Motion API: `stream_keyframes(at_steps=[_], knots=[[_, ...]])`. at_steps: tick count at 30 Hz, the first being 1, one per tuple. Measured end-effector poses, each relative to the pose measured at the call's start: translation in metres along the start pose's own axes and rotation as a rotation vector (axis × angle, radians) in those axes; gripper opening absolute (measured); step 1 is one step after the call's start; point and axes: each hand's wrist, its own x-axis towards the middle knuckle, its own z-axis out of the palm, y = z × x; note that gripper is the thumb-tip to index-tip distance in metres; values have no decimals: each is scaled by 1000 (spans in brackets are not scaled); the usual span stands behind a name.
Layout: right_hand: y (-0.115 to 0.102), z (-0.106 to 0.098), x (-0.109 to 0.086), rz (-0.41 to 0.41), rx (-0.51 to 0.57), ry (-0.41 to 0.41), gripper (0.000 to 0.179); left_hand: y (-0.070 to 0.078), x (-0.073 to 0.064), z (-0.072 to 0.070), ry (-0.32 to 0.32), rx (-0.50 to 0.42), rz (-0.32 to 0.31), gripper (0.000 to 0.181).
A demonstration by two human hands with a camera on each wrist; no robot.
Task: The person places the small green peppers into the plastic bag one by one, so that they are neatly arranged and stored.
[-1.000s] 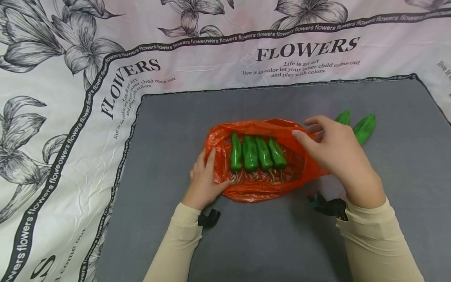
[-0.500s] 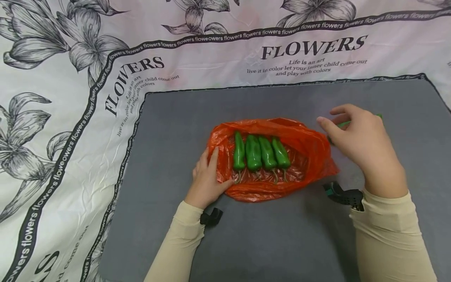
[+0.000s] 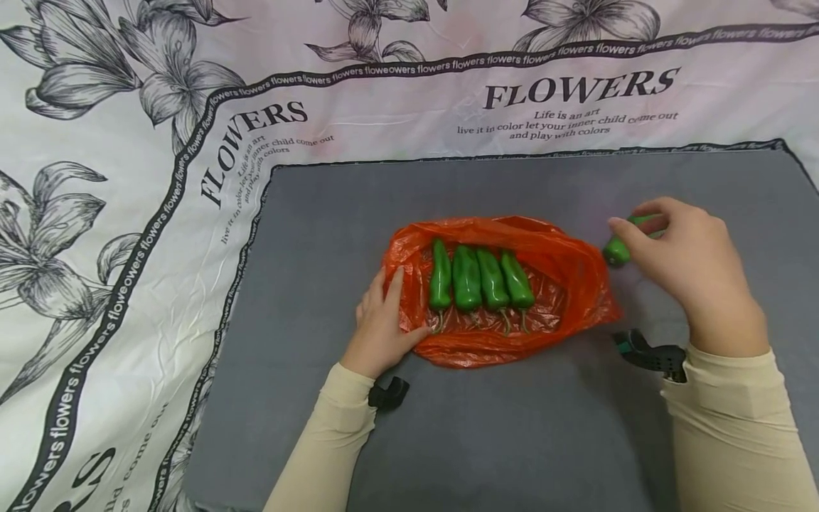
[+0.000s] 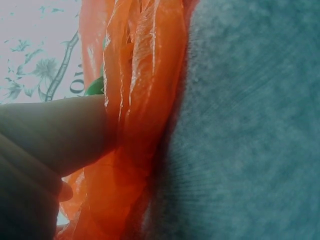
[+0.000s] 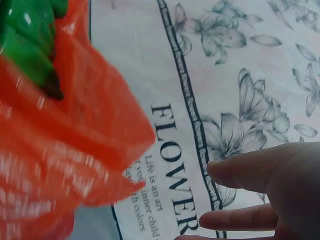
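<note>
In the head view, my left hand (image 3: 384, 323) rests on the left end of an orange-red plastic bag (image 3: 486, 348), thumb and index finger spread over its rim. The left wrist view shows the thumb (image 4: 65, 130) passing behind the bag film. Several glossy green peppers (image 3: 467, 277) lie in a row inside the bag, stems toward me. To the right, my right hand (image 3: 694, 256) hovers over another green pepper (image 3: 616, 252), which is partly hidden beneath its fingers. Its fingers look fairly straight and apart in the right wrist view, with nothing seen between them.
A grey mat (image 3: 320, 249) lies under the bag. Around it runs a white cloth (image 3: 397, 114) with flower drawings and lettering. Each wrist wears a dark strap, such as the right strap (image 3: 649, 355).
My right hand has moved right, from beside the bag's right end to over the loose pepper. The left hand has stayed on the bag. The head view has shifted slightly.
</note>
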Motion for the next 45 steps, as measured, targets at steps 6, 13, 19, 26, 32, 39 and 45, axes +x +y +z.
stream_keyframes(at_steps=[6, 13, 19, 26, 32, 39, 45], knots=[[12, 1, 4, 34, -35, 7, 79, 0, 0, -1, 16, -2, 15, 112], [24, 6, 7, 13, -57, -53, 78, 0, -1, -1, 5, -18, 10, 112], [30, 11, 14, 35, -88, -101, 81, 0, -1, -1, 12, -10, 5, 111], [40, 16, 22, 81, -131, -125, 81, -1, 0, 0, 4, -6, 7, 111], [54, 23, 31, 38, -106, -150, 76, -3, -1, 0, 9, 0, 3, 111], [64, 30, 38, 59, -114, -125, 76, -1, -1, 0, 18, -12, 5, 111], [62, 37, 41, 82, -99, -75, 84, -1, 0, 0, 22, -10, 4, 111]])
